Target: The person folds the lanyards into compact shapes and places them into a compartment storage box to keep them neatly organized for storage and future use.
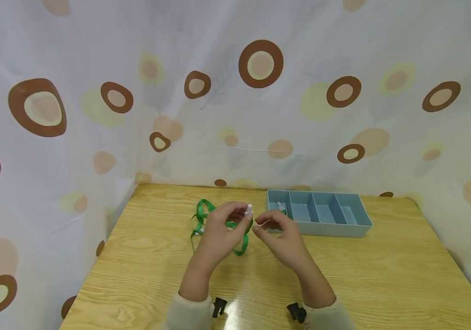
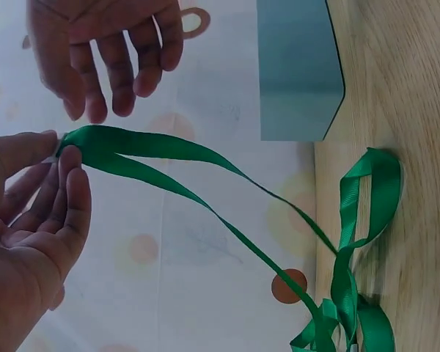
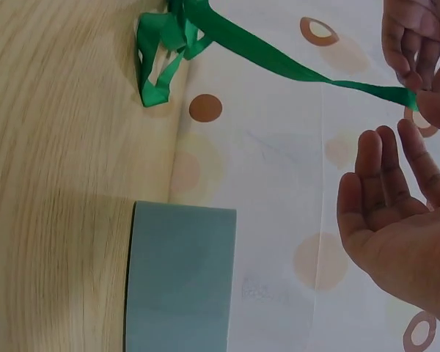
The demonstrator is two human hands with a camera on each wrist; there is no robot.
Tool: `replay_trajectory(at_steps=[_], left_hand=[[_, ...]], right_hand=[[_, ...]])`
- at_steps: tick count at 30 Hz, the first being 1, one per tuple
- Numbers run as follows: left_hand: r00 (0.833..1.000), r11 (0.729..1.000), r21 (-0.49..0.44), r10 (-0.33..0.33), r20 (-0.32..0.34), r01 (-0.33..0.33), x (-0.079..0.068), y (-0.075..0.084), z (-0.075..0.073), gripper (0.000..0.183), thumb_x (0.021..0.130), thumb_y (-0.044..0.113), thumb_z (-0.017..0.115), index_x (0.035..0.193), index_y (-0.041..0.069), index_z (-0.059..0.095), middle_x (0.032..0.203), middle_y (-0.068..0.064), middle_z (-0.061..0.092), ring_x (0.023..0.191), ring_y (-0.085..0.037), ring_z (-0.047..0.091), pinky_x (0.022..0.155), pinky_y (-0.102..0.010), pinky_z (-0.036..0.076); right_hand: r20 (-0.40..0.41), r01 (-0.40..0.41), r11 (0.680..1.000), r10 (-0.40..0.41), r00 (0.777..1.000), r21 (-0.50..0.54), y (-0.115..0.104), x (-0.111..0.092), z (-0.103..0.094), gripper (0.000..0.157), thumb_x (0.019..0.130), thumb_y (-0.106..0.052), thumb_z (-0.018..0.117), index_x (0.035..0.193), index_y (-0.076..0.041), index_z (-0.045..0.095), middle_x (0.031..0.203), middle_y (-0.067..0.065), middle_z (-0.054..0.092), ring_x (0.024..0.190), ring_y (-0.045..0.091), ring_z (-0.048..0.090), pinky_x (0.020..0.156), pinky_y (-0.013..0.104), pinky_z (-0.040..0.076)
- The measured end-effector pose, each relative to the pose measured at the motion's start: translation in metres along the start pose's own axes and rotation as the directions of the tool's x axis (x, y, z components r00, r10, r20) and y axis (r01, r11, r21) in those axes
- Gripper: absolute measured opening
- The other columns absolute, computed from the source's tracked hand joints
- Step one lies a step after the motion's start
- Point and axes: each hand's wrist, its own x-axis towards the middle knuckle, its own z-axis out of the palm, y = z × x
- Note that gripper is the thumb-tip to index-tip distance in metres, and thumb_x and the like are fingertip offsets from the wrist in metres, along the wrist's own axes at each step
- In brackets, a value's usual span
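My left hand (image 1: 224, 229) pinches the white clip end (image 1: 249, 208) of a green ribbon lanyard (image 2: 161, 145) between thumb and fingertips, raised above the table. From there two strands run down to loose green loops (image 2: 385, 194) lying on the wood. Just to the right, my right hand (image 1: 282, 236) is held in the air with fingers loosely bent and nothing in them. Its fingertips (image 3: 369, 143) are close to the pinched end, with a small gap between the hands.
A blue-grey divided box (image 1: 330, 229) stands at the back right of the wooden table (image 1: 384, 275). Its leftmost compartment contains a white clip (image 1: 280, 207) with a bit of green ribbon. A patterned cloth (image 1: 235, 119) hangs behind and along the sides.
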Motion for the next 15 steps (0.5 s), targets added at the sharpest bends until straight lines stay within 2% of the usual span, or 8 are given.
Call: replay_trajectory(at_steps=[4,9,15], left_hand=[[1.000,0.999,-0.036,0.012,-0.008,-0.012,-0.0008,0.0044,0.0022,0.020,0.104,0.017,0.072,0.122,0.009,0.075,0.113,-0.003,0.075,0.098,-0.013,0.073,0.087,-0.033,0.064],[0.999,0.998,-0.052,0.044,-0.021,-0.045,-0.0017,0.0065,0.0042,0.020,0.103,0.014,0.072,0.122,0.008,0.074,0.112,-0.005,0.075,0.095,-0.014,0.073,0.084,-0.030,0.064],[0.998,0.993,-0.095,0.067,-0.018,-0.069,-0.0019,0.0089,0.0060,0.024,0.103,0.013,0.072,0.127,0.007,0.072,0.112,-0.006,0.075,0.096,-0.016,0.073,0.083,-0.029,0.063]], right_hand=[[-0.020,0.031,0.999,-0.031,0.999,0.008,-0.0029,-0.0014,0.0029,0.011,0.100,-0.016,0.077,0.110,-0.015,0.074,0.111,0.003,0.073,0.099,0.017,0.070,0.093,0.038,0.060],[-0.051,0.069,0.997,-0.067,0.996,0.032,-0.0053,-0.0034,0.0040,0.007,0.099,-0.013,0.077,0.105,-0.015,0.074,0.105,0.002,0.073,0.095,0.013,0.067,0.087,0.031,0.060],[-0.049,0.106,0.993,-0.103,0.993,0.058,-0.0089,-0.0045,0.0040,0.015,0.096,-0.007,0.079,0.108,-0.013,0.074,0.107,0.004,0.073,0.093,0.012,0.069,0.088,0.036,0.062]])
